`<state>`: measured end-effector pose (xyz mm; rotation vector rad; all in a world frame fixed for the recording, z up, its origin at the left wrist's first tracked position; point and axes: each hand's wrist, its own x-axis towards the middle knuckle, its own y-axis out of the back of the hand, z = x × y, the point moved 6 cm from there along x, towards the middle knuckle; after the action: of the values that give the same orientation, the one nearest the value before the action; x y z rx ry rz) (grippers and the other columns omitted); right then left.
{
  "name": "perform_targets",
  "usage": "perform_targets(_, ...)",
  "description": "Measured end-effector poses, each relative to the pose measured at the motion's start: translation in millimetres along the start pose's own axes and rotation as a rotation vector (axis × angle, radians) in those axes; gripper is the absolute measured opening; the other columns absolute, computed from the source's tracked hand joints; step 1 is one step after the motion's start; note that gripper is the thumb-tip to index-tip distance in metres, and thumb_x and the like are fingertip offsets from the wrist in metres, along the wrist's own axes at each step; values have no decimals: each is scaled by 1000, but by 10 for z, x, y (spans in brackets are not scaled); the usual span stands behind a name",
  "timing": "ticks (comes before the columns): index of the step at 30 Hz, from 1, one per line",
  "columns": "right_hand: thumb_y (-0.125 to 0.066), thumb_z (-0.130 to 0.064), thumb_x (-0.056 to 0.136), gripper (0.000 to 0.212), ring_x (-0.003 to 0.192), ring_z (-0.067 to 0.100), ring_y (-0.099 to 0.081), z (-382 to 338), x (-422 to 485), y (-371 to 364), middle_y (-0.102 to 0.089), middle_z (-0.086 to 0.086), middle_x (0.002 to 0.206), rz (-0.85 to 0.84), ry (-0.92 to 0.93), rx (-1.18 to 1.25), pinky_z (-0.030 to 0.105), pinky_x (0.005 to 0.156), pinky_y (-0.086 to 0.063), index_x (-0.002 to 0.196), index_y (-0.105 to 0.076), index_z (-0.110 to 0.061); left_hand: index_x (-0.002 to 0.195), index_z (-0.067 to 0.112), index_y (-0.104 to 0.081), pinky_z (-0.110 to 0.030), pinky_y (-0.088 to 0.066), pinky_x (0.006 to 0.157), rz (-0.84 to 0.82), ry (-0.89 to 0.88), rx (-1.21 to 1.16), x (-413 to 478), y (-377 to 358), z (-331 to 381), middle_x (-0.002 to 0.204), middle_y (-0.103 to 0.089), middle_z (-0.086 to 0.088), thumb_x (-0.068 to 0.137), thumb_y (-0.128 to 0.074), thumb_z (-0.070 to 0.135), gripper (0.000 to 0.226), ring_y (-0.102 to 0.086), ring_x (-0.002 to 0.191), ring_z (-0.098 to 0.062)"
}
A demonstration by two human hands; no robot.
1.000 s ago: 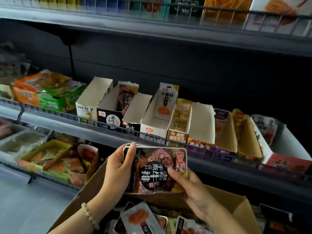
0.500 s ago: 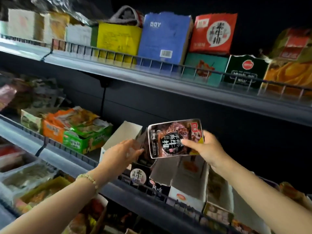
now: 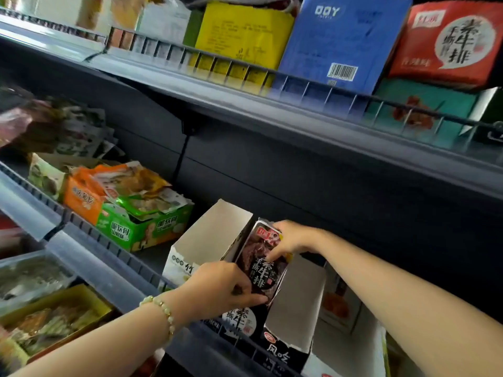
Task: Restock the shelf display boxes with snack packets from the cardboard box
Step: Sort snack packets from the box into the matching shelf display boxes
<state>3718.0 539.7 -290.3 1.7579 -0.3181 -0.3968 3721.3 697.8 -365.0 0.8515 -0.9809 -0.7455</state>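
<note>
Both hands grip a dark snack packet (image 3: 261,263) upright in a black display box (image 3: 245,323) at the shelf's (image 3: 89,246) front edge.

Middle shelf (image 3: 89,257): a row of display boxes stands behind the front rail. The snack packet (image 3: 262,263) sits upright in the second box (image 3: 245,319), between the empty box (image 3: 209,246) on its left and another open box (image 3: 296,303) on its right. The left hand (image 3: 223,288) grips the packet's lower edge; the right hand (image 3: 292,238) holds its top. Further left stands a filled box (image 3: 141,227). Cartons line the upper shelf (image 3: 245,102) above.
</note>
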Motion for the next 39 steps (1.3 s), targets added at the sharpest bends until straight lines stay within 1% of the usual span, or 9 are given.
perform_targets(5, -83, -22, 72, 89, 131, 25, -42, 31, 140, -113, -38, 9, 147, 82, 66, -68, 26, 96, -37, 144, -32, -6, 75, 21, -67, -26, -37, 57, 1, 5, 18, 28, 7, -40, 64, -56, 5, 83, -44, 72, 57, -44, 55, -10)
perform_targets(10, -84, -11, 68, 68, 110, 26, -56, 159, 131, -31, -56, 9, 123, 268, 132, -13, 40, 90, -50, 123, -44, -16, 75, 18, -69, -21, -35, 53, 3, -23, -9, 40, -3, -46, 65, -59, 1, 83, -47, 71, 58, -45, 54, -10)
perform_targets(14, -83, -14, 69, 64, 113, 25, -53, 197, 102, -80, -53, 6, 125, 332, 179, -44, 43, 91, -49, 122, -47, -20, 74, 19, -69, -19, -31, 51, -7, -6, -17, 46, -17, -44, 63, -55, 4, 83, -48, 69, 55, -42, 52, -9)
perform_targets(21, -80, -18, 74, 60, 114, 24, -53, 223, -8, -74, -52, 6, 123, 441, 210, -3, 39, 97, -45, 129, -55, -12, 74, 20, -69, -28, -43, 57, -6, -8, -110, 8, -33, -24, 70, -64, -1, 85, -47, 66, 52, -48, 56, -10)
perform_targets(24, -74, -19, 81, 57, 119, 21, -50, 249, -169, -37, -49, 3, 131, 420, 207, 21, 27, 97, -40, 133, -51, -15, 76, 17, -69, -28, -48, 61, 12, -4, -147, -16, -36, 19, 70, -65, 2, 87, -49, 60, 49, -55, 60, -11)
perform_targets(27, -64, -25, 90, 54, 131, 17, -40, 238, -483, -4, -40, 0, 145, 358, 248, 15, 20, 101, -29, 140, -45, -18, 92, 21, -71, -31, -55, 72, 85, 34, -133, -69, -8, 62, 84, -71, 7, 85, -46, 66, 52, -64, 74, -9)
perform_targets(32, -56, -39, 94, 56, 141, 9, -26, 374, -1311, 10, -26, -11, 154, 270, 265, -15, 21, 108, -20, 145, -34, -31, 119, 29, -61, -29, -53, 87, 236, 93, -16, -365, 192, 185, 112, -68, 13, 68, -10, 91, 95, -65, 94, -6)
perform_targets(36, -53, -46, 93, 58, 140, 1, -22, 565, -2040, -183, -21, -20, 153, 211, 256, -3, 19, 110, -18, 145, -30, -39, 135, 30, -48, -29, -48, 92, 188, 124, -55, -754, 237, 481, 132, -59, 7, 81, -27, 78, 75, -59, 112, -11)
perform_targets(39, -52, -49, 92, 58, 133, -10, -17, 727, -2637, -481, -15, -31, 149, 142, 233, 43, 5, 101, -19, 143, -26, -47, 141, 35, -38, -29, -43, 100, 53, 117, -63, -1135, 92, 866, 141, -49, 10, 83, -33, 71, 68, -48, 126, -9)
